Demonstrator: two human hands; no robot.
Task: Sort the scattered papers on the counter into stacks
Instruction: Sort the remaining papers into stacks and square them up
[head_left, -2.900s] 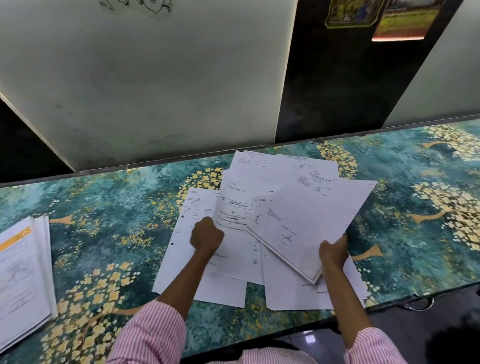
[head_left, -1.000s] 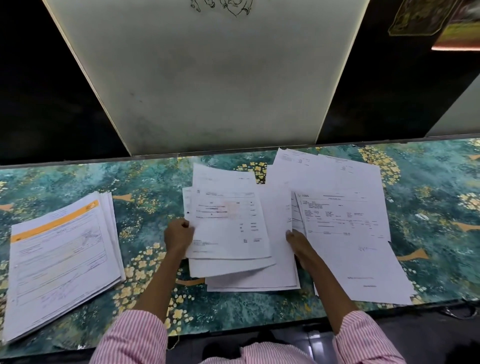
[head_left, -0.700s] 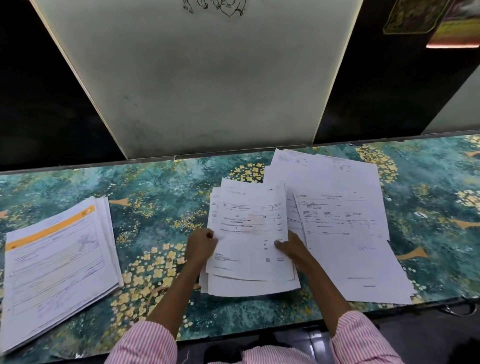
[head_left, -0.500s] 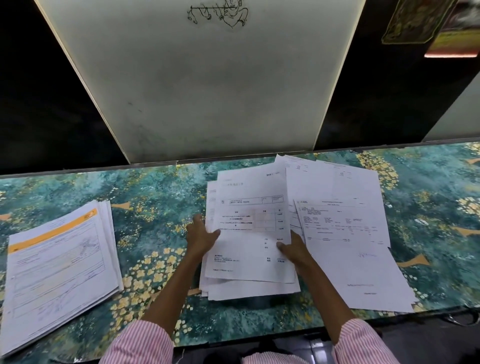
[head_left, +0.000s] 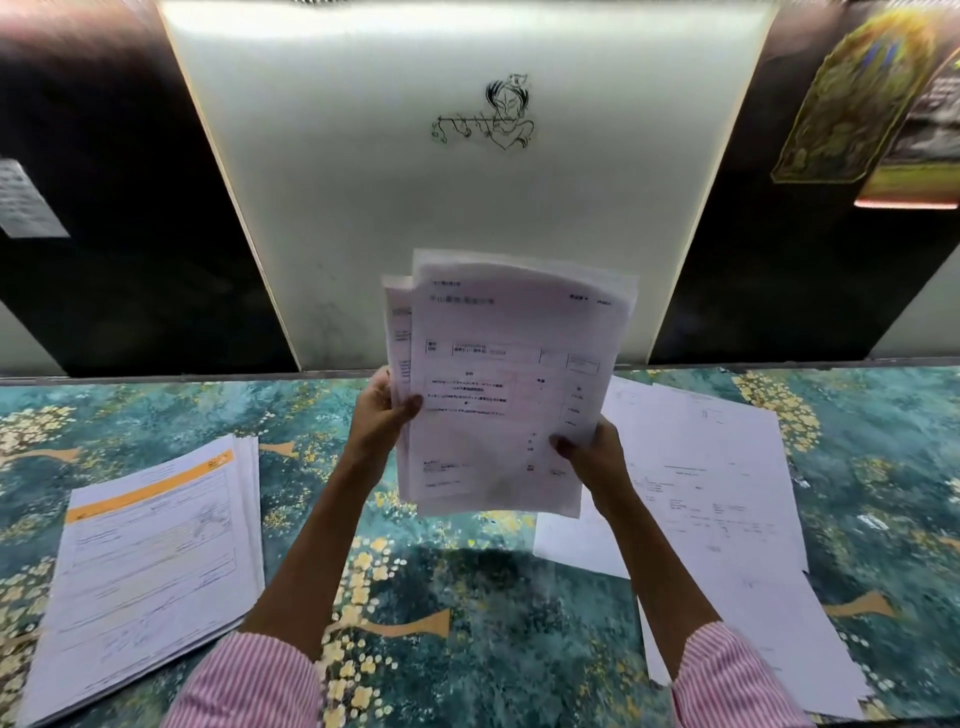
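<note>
A bundle of white printed papers (head_left: 498, 374) stands nearly upright in the air above the counter, its sheets slightly fanned. My left hand (head_left: 382, 415) grips its left edge, thumb on the front sheet. My right hand (head_left: 592, 452) grips the lower right edge. On the left of the counter lies a squared stack topped by a form with an orange band (head_left: 150, 561). On the right lie loose overlapping white sheets (head_left: 717, 514), partly hidden behind my right forearm.
The counter (head_left: 467, 613) has a teal cover with yellow flower patterns. A white wall panel with a small ink drawing (head_left: 488, 117) rises behind it, between dark panels. Pictures (head_left: 852, 98) hang at the upper right. The counter's front edge runs under my sleeves.
The bundle lay flat on the counter under both hands; now both hands have lifted it upright off the counter. The view has tilted up a little.
</note>
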